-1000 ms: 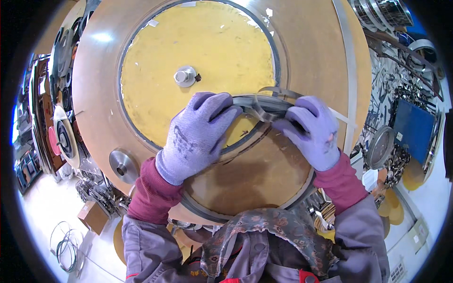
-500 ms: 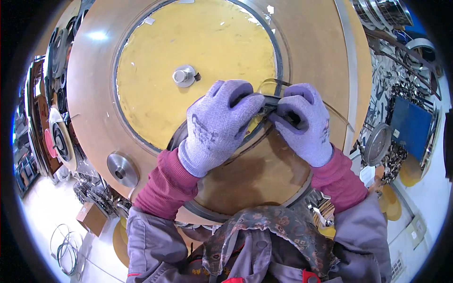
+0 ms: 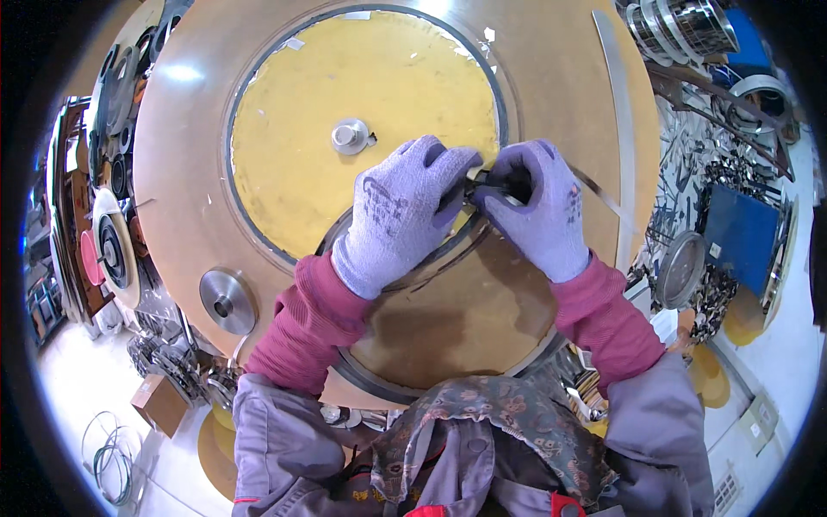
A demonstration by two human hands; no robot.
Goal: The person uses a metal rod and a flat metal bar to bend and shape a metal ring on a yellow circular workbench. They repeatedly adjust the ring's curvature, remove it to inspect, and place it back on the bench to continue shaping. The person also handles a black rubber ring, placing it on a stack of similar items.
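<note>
My left hand [image 3: 401,215], in a pale purple knit glove, is closed with its thumb and fingers pinched on a dark strip [image 3: 473,186]. My right hand [image 3: 543,211], gloved alike, pinches the same dark piece close beside the left fingertips. The strip's exact form is mostly hidden between the fingers. A thin narrow band [image 3: 596,186] sticks out to the right from behind my right hand. Under my wrists a large dark hoop [image 3: 375,387] lies at the near side of a round brown tabletop [image 3: 568,95], overlapping the yellow disc [image 3: 284,146] in its centre.
A bolt with a washer [image 3: 350,136] rises from the yellow disc. A flanged metal disc [image 3: 228,301] sits at the tabletop's left edge, a long flat metal strip [image 3: 616,112] along its right. Metal scraps and a blue panel [image 3: 739,237] lie right; a cardboard box [image 3: 160,403] stands lower left.
My right hand has shifted left and slightly up, its fingers curled round more. The left hand has moved slightly right in the picture. The whole view has shifted a little.
</note>
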